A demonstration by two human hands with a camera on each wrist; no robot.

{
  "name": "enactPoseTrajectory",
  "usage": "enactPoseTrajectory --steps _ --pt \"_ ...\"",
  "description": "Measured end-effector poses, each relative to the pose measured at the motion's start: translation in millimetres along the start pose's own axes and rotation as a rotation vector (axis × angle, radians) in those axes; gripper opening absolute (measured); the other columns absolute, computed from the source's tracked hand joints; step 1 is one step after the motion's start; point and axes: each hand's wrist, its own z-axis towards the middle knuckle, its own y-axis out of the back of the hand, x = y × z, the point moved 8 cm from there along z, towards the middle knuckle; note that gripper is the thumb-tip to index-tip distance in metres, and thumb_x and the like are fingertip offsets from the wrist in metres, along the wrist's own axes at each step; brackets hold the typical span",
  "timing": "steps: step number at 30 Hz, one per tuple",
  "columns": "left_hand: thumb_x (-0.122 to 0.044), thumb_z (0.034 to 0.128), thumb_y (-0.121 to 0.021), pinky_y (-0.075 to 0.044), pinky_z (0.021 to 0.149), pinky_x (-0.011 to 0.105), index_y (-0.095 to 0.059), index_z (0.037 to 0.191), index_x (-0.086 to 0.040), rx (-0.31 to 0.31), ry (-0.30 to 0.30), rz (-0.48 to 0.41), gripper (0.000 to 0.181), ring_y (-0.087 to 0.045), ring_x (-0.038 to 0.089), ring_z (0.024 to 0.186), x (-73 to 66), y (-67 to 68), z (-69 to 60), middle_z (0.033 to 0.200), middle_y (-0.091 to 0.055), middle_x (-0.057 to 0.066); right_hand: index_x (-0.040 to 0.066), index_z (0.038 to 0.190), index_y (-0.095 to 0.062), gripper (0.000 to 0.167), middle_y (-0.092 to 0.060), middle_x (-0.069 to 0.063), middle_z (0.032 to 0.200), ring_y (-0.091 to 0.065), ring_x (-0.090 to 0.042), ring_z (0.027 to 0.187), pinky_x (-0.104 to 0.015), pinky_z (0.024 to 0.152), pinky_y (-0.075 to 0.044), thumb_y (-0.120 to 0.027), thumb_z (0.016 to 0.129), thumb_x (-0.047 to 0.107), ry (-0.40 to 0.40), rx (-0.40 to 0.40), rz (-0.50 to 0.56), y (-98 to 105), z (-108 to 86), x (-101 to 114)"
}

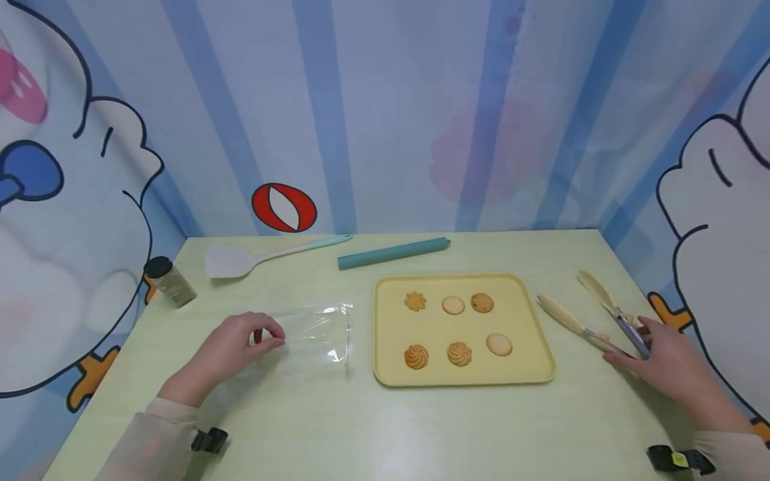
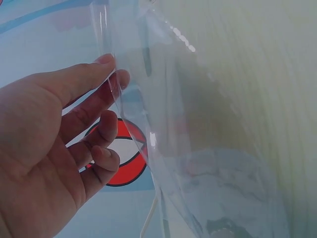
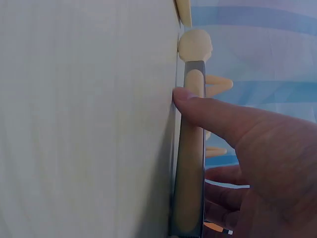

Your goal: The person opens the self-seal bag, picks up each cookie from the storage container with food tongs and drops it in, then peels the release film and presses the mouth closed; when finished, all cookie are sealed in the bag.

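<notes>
Left fingers (image 1: 269, 325) pinch a clear bag (image 1: 317, 334), apparently — right fingers (image 1: 623, 362) grip tongs (image 1: 630, 330).

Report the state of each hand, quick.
Left hand: closed, pinching the clear plastic bag by its edge.
Right hand: closed, holding the tongs, whose arms are spread apart.
</notes>
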Motion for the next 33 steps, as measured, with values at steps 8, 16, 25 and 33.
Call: enactPoseTrajectory --steps 8,16,25,33 --pt "-0.019 0.0920 -0.079 -0.043 0.067 0.027 -0.076 0.098 -0.023 0.000 0.002 0.005 0.008 -0.053 0.014 0.081 1.8 -1.1 -0.3 0.092 -0.069 -0.010 -0.024 0.140 -0.042 0.108 -0.045 -0.051 0.129 -0.047 -0.063 0.113 -0.071 0.087 -0.044 -0.070 0.088 0.067 0.003 0.014 0.027 -7 -1.8 0" --pt "-0.019 0.0920 -0.079 -0.043 0.066 0.027 -0.076 0.098 -0.023 0.011 0.002 0.005 0.008 -0.053 0.014 0.079 -0.2 -1.8 1.7 0.091 -0.068 -0.009 -0.024 0.140 -0.040 0.095 -0.043 -0.050 0.130 -0.044 -0.063 0.115 -0.072 0.087 -0.042 -0.069 0.095 0.055 0.049 -0.050 0.065 -3 -2.7 5" --pt "-0.019 0.0916 -0.080 -0.044 0.065 0.027 -0.077 0.098 -0.024 0.020 -0.005 0.006 0.008 -0.053 0.013 0.079 0.4 -3.1 2.3 0.091 -0.069 -0.010 -0.015 0.141 -0.045 0.078 -0.046 -0.041 0.130 -0.052 -0.056 0.106 -0.067 0.077 -0.045 -0.069 0.098 0.046 0.115 -0.176 0.133 10 -4.1 28" --pt "-0.019 0.0918 -0.079 -0.044 0.067 0.027 -0.077 0.099 -0.022 0.028 0.004 -0.001 0.008 -0.053 0.014 0.080 -2.0 -4.5 2.2 0.091 -0.069 -0.010 -0.001 0.131 -0.063 0.059 -0.059 -0.016 0.117 -0.060 -0.016 0.081 -0.033 0.062 -0.047 -0.084 0.088 0.033 0.297 -0.357 0.144 30 -15.2 90"
